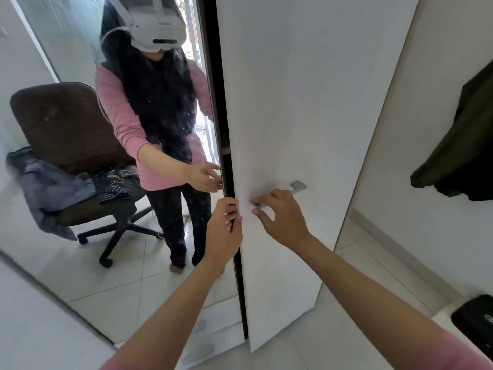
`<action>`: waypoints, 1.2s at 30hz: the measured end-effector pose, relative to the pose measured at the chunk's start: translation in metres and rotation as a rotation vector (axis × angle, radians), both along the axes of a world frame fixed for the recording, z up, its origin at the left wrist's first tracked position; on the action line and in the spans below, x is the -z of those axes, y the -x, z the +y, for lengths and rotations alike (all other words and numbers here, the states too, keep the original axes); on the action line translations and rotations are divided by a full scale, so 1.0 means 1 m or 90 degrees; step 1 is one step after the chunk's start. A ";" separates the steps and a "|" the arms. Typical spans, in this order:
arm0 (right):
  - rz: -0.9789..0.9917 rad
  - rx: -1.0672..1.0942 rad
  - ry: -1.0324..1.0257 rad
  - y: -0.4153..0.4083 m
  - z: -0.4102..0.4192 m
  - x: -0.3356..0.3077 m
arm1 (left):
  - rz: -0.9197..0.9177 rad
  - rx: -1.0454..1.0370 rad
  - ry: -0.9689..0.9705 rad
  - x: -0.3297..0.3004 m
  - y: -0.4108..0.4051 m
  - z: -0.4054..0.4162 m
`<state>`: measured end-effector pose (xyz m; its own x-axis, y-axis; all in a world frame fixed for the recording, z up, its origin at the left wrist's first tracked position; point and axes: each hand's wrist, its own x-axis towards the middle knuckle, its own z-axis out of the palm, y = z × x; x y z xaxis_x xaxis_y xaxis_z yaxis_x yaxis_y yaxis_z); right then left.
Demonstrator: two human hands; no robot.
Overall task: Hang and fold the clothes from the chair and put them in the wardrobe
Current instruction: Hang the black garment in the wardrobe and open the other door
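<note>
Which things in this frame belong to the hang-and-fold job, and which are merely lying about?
Part of the job:
- clothes heaped on the chair, seen in the mirror
- white wardrobe door; left hand grips its edge
- door handle, right hand at it

Just lying about:
- dark garment hanging at right
- black object, bottom right

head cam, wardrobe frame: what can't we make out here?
- Wardrobe inside: hidden by the white door; only a dark gap shows.
- Clothes on the chair: seen only in the mirror, blurred; number and kind unclear.
- Handle: its near end is covered by the right hand.
- Left hand: fingertips hidden round the door edge.
- Dark garment and black object: cut off by the right edge.
</note>
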<state>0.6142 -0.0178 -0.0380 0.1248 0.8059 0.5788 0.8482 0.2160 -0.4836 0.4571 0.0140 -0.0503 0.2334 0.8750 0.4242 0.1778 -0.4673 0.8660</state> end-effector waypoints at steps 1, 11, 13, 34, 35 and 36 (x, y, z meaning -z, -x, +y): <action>0.007 0.000 -0.005 -0.001 -0.007 0.002 | -0.006 0.004 0.014 0.001 -0.002 -0.007; -0.013 0.048 -0.023 -0.025 -0.115 0.000 | -0.004 0.119 -0.024 -0.001 -0.022 -0.097; -0.018 0.078 -0.025 -0.034 -0.142 -0.002 | 0.000 0.157 -0.025 0.001 -0.034 -0.117; 0.042 0.405 -0.095 -0.222 -0.308 -0.045 | 0.146 0.458 -0.167 -0.019 -0.286 -0.198; 0.058 0.402 -0.091 -0.236 -0.310 -0.048 | 0.148 0.447 -0.163 -0.020 -0.301 -0.198; 0.067 0.400 -0.088 -0.251 -0.312 -0.050 | 0.145 0.434 -0.155 -0.021 -0.317 -0.198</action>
